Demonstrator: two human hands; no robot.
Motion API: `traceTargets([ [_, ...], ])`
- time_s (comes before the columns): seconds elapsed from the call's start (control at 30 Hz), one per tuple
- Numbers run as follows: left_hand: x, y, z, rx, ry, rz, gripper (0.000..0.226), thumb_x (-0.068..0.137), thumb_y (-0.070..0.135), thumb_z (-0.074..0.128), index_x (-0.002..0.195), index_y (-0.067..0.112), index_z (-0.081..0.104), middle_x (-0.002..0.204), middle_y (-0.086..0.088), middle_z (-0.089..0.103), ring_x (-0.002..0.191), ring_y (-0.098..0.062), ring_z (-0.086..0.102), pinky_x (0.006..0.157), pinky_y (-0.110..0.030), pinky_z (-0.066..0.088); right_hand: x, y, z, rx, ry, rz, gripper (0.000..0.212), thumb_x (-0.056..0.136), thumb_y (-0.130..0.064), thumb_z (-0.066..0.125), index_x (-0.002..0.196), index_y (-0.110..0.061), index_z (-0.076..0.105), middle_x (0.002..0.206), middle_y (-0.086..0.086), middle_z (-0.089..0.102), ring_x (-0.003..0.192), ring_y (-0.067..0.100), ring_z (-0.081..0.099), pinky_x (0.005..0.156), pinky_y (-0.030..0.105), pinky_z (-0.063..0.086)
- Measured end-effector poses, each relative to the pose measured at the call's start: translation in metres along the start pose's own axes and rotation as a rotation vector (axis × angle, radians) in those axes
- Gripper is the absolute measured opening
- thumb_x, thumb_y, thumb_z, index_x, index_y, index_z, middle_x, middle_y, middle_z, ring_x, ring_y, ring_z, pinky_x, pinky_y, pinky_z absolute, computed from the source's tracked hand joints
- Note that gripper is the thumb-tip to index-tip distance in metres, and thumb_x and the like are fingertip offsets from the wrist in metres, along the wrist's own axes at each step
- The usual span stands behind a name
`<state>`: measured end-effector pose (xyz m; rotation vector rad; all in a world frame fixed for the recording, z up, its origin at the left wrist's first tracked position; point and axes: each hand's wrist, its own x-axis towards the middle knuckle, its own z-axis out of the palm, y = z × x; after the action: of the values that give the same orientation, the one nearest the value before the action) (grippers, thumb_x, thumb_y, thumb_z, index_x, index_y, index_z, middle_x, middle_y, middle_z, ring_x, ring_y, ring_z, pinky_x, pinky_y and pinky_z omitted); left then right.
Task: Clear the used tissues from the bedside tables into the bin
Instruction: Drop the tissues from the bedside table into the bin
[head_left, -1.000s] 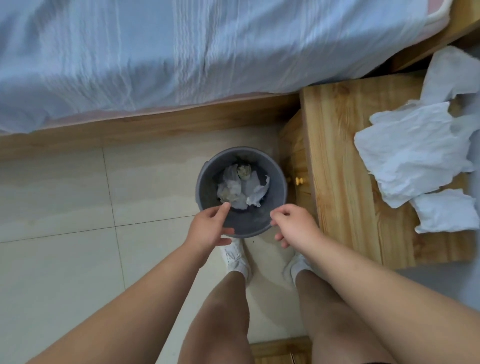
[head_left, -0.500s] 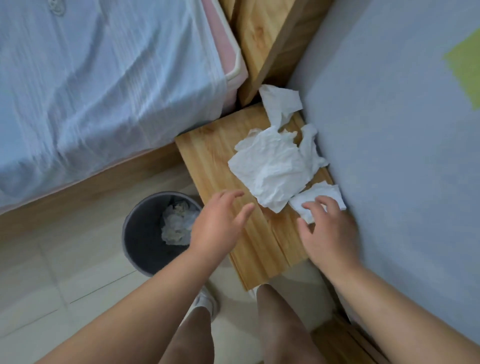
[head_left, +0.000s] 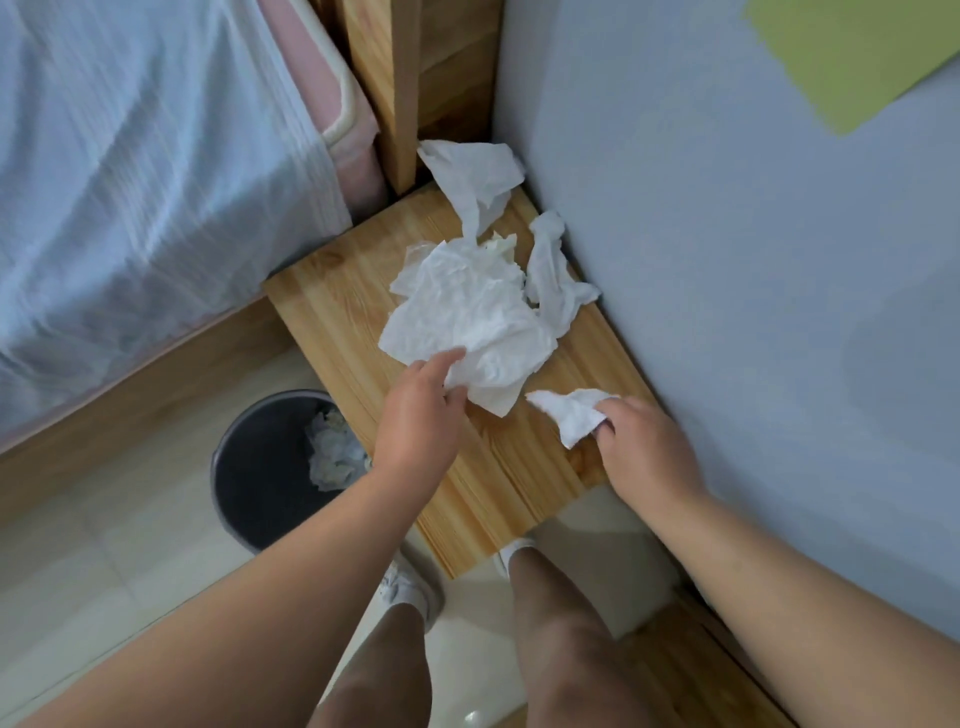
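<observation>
Pinching near edge of big tissue with left hand, on table; gripping small tissue in curled fingers of right hand, by table's right side. Behind, by the wall, back tissue and twisted tissue; on floor left of table, bin with binned tissues inside.

Four white used tissues lie on the wooden tabletop. The large crumpled tissue sits mid-top, its near edge gripped by the left hand. The small tissue is pinched by the right hand. A twisted tissue lies along the wall, and a loose tissue lies in the back corner. The dark grey bin stands on the floor beside the table, holding crumpled tissues.
</observation>
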<state>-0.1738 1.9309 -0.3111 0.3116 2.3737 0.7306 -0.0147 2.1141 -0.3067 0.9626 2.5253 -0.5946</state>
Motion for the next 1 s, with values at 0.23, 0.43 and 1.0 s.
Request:
traceTargets([
  [0.23,-0.025,0.018,-0.023,-0.31,0.059,-0.003,0.006,0.101,0.038,0.067,0.101,0.035,0.073,0.113,0.017,0.063,0.106,0.006,0.057,0.08,-0.009,0.04,-0.021,0.007,-0.02,0.302,0.025,0.115,0.039,0.105,-0.031,0.052,0.072,-0.01,0.045,0.059,0.002,0.046,0.056,0.024,0.048,0.051,0.035,0.034],
  [0.43,-0.062,0.008,-0.06,-0.719,0.112,-0.169,0.01,0.096,0.038,0.074,0.088,0.032,0.071,0.094,0.012,0.08,0.089,-0.01,0.078,0.069,-0.028,0.066,-0.042,-0.021,-0.04,0.413,0.048,0.096,0.039,0.104,-0.039,0.052,0.076,-0.012,0.055,0.068,0.01,0.06,0.063,0.028,0.062,0.048,0.039,0.046],
  [1.0,-0.116,-0.223,-0.094,-0.817,0.288,-0.703,0.02,0.107,0.027,0.054,0.114,0.031,0.073,0.094,0.005,0.08,0.075,-0.01,0.08,0.056,-0.022,0.061,-0.048,-0.253,0.113,0.323,-0.503,-0.095,0.034,0.099,-0.03,0.048,0.067,-0.023,0.041,0.064,-0.006,0.048,0.058,0.016,0.047,0.05,0.031,0.03],
])
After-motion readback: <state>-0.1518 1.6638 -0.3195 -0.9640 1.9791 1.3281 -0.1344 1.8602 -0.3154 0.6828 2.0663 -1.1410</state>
